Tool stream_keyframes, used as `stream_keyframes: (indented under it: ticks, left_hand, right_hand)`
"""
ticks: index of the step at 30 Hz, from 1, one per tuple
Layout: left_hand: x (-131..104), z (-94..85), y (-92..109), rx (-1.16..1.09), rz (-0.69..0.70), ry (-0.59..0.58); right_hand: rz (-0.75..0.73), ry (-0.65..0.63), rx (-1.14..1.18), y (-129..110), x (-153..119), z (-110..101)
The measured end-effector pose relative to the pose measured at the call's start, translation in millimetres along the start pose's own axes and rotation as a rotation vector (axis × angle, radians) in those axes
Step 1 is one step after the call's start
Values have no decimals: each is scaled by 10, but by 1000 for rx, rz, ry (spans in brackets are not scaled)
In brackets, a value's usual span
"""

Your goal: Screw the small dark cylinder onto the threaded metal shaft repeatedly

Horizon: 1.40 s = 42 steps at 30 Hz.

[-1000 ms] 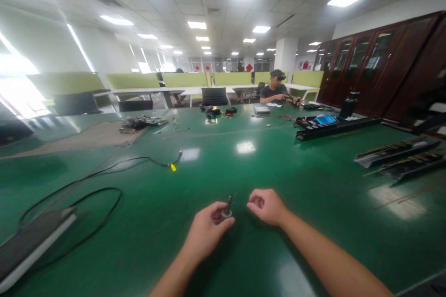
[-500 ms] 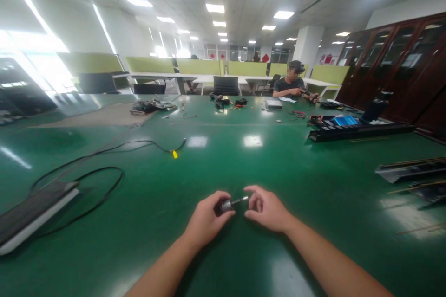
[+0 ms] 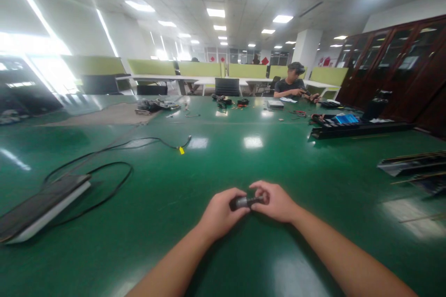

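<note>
A small dark cylindrical part with a silvery body and thin shaft is held low over the green table, roughly level. My left hand is closed around its thick end, thumb in front and fingers behind. At the shaft end, my right hand has its thumb and curled fingers around the shaft, while the index finger arches above. The exact kind of part is unclear, as fingers cover both ends.
On the green table, a dark and white flat device with a black cable lies left. Black metal rails lie right. Electronic parts sit farther back. Another person sits across the table, hands on something dark.
My right hand has closed around the shaft, which earlier stuck out beside its fingertips. Both hands and the part appear farther right in view, and the camera has shifted slightly.
</note>
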<state>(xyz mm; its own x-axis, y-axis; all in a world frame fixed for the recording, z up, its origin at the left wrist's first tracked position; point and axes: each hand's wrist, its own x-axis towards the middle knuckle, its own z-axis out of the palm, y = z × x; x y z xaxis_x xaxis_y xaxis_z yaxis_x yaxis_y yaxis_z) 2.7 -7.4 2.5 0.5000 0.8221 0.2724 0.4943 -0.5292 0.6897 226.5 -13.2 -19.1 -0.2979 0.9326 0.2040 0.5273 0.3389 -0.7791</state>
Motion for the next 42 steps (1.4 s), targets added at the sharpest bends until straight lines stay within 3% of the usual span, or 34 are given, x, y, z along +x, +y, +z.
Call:
stream_keyframes:
  ticks: [13,42]
  left_hand:
    - [6,13,76,-17,42,-50]
    - [19,34,46,-20,-26,-15]
  right_hand:
    - [-148,-28,-39,-173,-94,-30]
    - [-127,-25,-47,-169,-85,-22]
